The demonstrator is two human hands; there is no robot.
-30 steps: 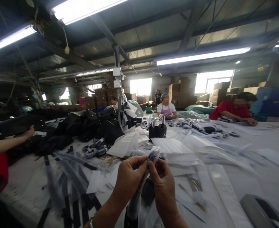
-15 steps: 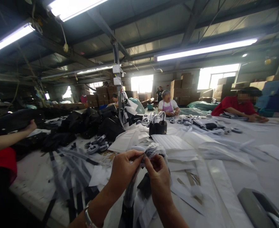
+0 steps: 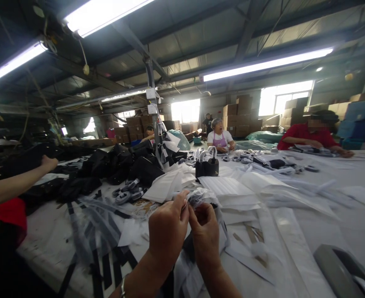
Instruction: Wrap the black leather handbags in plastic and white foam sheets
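Note:
My left hand [image 3: 169,227] and my right hand [image 3: 205,234] are close together in front of me, each pinching with thumb and fingers. Between and just beyond their fingertips is a bag handle wrapped in clear plastic [image 3: 202,196]. The exact spot that the fingers grip is partly hidden behind them. Below the hands lies a dark item with pale wrapping, mostly covered by my wrists. Past the handle, a small black handbag [image 3: 207,169] stands upright, its handles wrapped in plastic.
White foam sheets [image 3: 227,186] spread beyond my hands. Black straps in clear sleeves [image 3: 98,231] lie at left, before piled black bags [image 3: 107,163]. A grey tape dispenser-like object [image 3: 340,269] sits at lower right. A co-worker's arm [image 3: 23,176] reaches in at left; other people sit across the table.
My left hand has turned, its back now more toward me and its fingers pointing up, and it hides more of the handle. The right hand stays nearly in place. The left co-worker's arm has shifted right.

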